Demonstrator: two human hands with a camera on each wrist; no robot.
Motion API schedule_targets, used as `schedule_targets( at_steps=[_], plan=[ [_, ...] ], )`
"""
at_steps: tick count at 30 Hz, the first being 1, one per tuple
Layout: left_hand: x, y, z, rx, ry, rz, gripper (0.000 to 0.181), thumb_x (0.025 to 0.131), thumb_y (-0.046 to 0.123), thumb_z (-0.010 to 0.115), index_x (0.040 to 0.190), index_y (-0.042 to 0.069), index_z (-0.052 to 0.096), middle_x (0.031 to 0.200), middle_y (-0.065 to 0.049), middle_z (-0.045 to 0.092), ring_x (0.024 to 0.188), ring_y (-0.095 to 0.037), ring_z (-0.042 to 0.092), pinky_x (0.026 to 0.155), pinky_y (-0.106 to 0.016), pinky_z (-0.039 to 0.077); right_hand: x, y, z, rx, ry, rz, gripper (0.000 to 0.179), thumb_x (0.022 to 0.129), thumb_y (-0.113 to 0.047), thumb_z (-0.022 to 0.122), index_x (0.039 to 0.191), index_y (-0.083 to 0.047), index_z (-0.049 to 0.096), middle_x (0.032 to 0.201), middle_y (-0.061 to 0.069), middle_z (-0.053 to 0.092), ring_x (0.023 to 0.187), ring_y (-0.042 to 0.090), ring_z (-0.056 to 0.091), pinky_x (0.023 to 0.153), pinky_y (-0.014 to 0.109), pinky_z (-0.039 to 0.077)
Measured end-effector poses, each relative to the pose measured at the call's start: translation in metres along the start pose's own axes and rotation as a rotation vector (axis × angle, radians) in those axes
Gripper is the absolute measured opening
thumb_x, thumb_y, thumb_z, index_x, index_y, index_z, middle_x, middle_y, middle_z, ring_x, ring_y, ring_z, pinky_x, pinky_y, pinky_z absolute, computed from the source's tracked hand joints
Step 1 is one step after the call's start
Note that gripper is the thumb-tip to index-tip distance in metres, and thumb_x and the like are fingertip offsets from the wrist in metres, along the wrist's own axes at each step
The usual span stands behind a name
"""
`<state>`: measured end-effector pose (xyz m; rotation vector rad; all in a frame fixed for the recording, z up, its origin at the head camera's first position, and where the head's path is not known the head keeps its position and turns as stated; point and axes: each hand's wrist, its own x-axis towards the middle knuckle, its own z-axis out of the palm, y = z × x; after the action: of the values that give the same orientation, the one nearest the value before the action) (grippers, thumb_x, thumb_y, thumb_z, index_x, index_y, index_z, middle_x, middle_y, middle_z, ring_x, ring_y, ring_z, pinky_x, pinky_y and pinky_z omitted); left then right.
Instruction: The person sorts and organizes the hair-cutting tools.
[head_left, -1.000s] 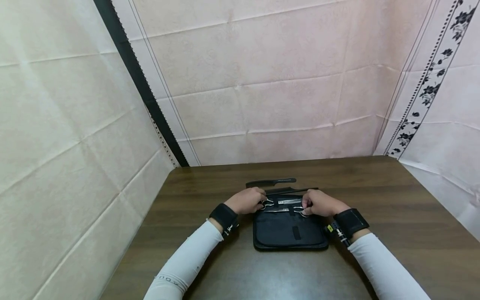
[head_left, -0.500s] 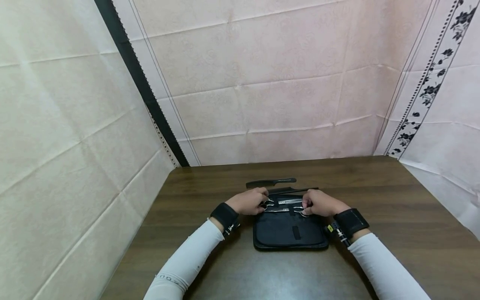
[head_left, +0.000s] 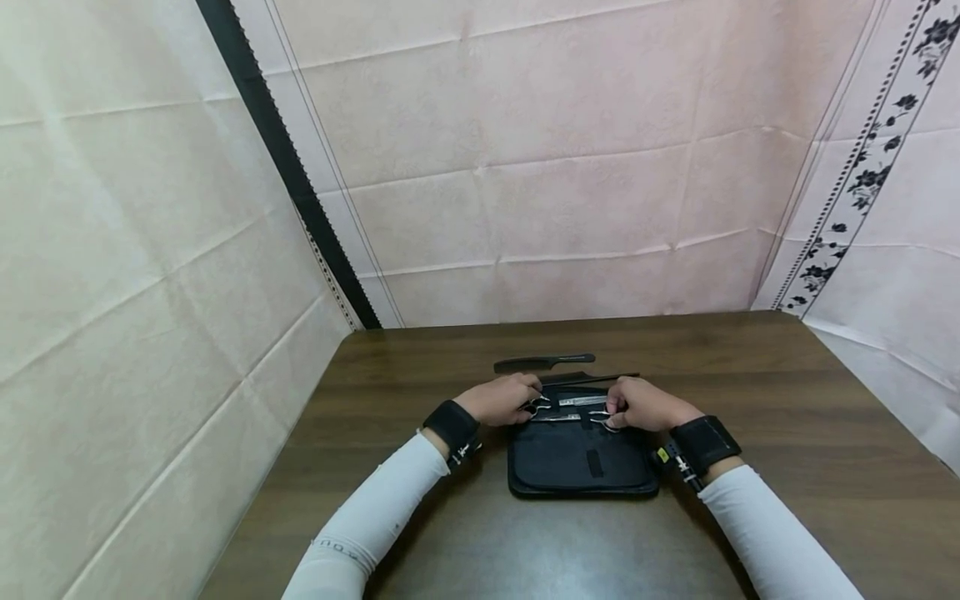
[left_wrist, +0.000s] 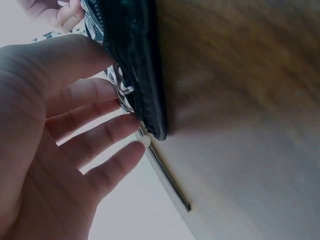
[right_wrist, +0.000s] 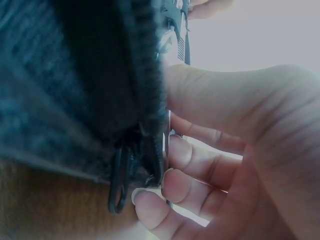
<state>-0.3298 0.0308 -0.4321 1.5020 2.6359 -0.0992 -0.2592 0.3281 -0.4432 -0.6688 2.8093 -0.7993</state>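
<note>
A black zip case (head_left: 555, 467) lies on the table with two pairs of silver scissors strapped into its upper part. The far scissors (head_left: 583, 401) have their finger rings to the left, where my left hand (head_left: 501, 402) pinches them between thumb and fingers. The near scissors (head_left: 557, 418) point the other way; my right hand (head_left: 647, 405) holds their rings at the case's right side. In the left wrist view, the rings (left_wrist: 122, 90) show between my fingertips and the zip edge. The right wrist view has the case's side and zip pull (right_wrist: 118, 187) beside my curled fingers.
Just beyond the case lies a black comb with a thin tail (head_left: 600, 380). Farther back is a second black comb with a handle (head_left: 525, 365). Pale cloth (head_left: 570, 208) hangs behind the wooden table (head_left: 420, 358) and along its sides.
My left hand has shifted slightly to the right at the far scissors' rings. My right hand stays at the near scissors. The head view has tilted a little.
</note>
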Motion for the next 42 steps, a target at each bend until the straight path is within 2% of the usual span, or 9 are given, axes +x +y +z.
schedule_targets(
  at_steps=[6,11,14,18,21,25,31,36,42],
  plan=[
    [0.001,0.001,-0.002,0.029,0.004,0.017,0.034,0.104,0.026,0.066,0.135,0.011,0.070,0.144,-0.004,0.061,0.132,-0.018,0.060,0.110,-0.032,0.050,0.001,0.000,-0.001,0.003,-0.002,-0.002,0.020,0.093,-0.012,0.076,0.079,-0.012,0.061,0.093,0.004,0.051,0.082,0.017,0.048,0.071,0.031,0.039],
    [0.002,0.002,-0.003,0.019,-0.007,0.021,0.034,0.104,0.025,0.065,0.135,0.011,0.070,0.147,-0.005,0.059,0.136,-0.019,0.057,0.113,-0.033,0.048,0.002,-0.001,-0.001,-0.003,-0.006,-0.001,0.020,0.093,-0.012,0.076,0.079,-0.012,0.061,0.093,0.005,0.051,0.081,0.017,0.048,0.071,0.031,0.039],
    [0.002,0.000,-0.004,-0.032,-0.011,0.023,0.034,0.105,0.023,0.063,0.136,0.009,0.068,0.151,-0.007,0.056,0.140,-0.021,0.054,0.115,-0.035,0.046,0.002,-0.001,-0.002,-0.009,-0.003,0.005,0.021,0.093,-0.012,0.076,0.079,-0.012,0.061,0.093,0.005,0.051,0.081,0.017,0.048,0.071,0.031,0.039],
    [-0.001,-0.006,-0.006,-0.159,-0.018,-0.010,0.035,0.106,0.022,0.060,0.138,0.009,0.067,0.154,-0.007,0.053,0.141,-0.021,0.053,0.115,-0.035,0.046,0.004,-0.002,-0.001,-0.001,-0.005,0.007,0.020,0.094,-0.013,0.076,0.080,-0.012,0.062,0.093,0.005,0.051,0.081,0.017,0.048,0.071,0.031,0.039],
    [-0.002,-0.014,-0.006,-0.210,0.008,-0.057,0.033,0.106,0.019,0.058,0.137,0.010,0.066,0.147,-0.006,0.057,0.133,-0.018,0.056,0.110,-0.034,0.050,0.004,-0.002,0.000,0.006,-0.009,-0.004,0.019,0.094,-0.014,0.076,0.080,-0.012,0.062,0.094,0.006,0.052,0.082,0.017,0.049,0.071,0.030,0.039],
    [0.002,-0.022,-0.004,-0.222,0.045,-0.140,0.027,0.106,0.018,0.059,0.131,0.012,0.068,0.130,-0.004,0.065,0.112,-0.014,0.061,0.099,-0.032,0.054,0.003,-0.001,0.000,-0.004,0.000,-0.008,0.020,0.093,-0.014,0.077,0.080,-0.012,0.062,0.093,0.006,0.052,0.081,0.016,0.049,0.070,0.030,0.039],
    [0.016,-0.026,0.000,-0.270,0.018,-0.195,0.020,0.103,0.016,0.063,0.120,0.011,0.073,0.110,-0.002,0.071,0.090,-0.010,0.063,0.082,-0.027,0.055,0.001,0.001,0.000,0.001,-0.004,0.007,0.021,0.093,-0.014,0.077,0.080,-0.013,0.061,0.094,0.006,0.052,0.080,0.016,0.048,0.071,0.031,0.039],
    [0.024,-0.025,0.000,-0.296,0.013,-0.229,0.010,0.100,0.010,0.063,0.103,0.011,0.072,0.091,0.000,0.065,0.073,-0.011,0.057,0.065,-0.023,0.047,0.001,0.001,0.001,0.005,-0.007,-0.028,0.022,0.094,-0.014,0.076,0.080,-0.011,0.061,0.091,0.005,0.051,0.079,0.015,0.046,0.070,0.030,0.038],
    [0.026,-0.020,-0.003,-0.323,0.050,-0.262,0.009,0.098,0.005,0.063,0.098,0.010,0.070,0.088,0.000,0.060,0.071,-0.011,0.053,0.064,-0.024,0.044,0.001,-0.001,-0.001,0.003,0.001,-0.033,0.022,0.094,-0.013,0.076,0.079,-0.011,0.061,0.091,0.005,0.051,0.079,0.015,0.046,0.070,0.030,0.038]
  ],
)
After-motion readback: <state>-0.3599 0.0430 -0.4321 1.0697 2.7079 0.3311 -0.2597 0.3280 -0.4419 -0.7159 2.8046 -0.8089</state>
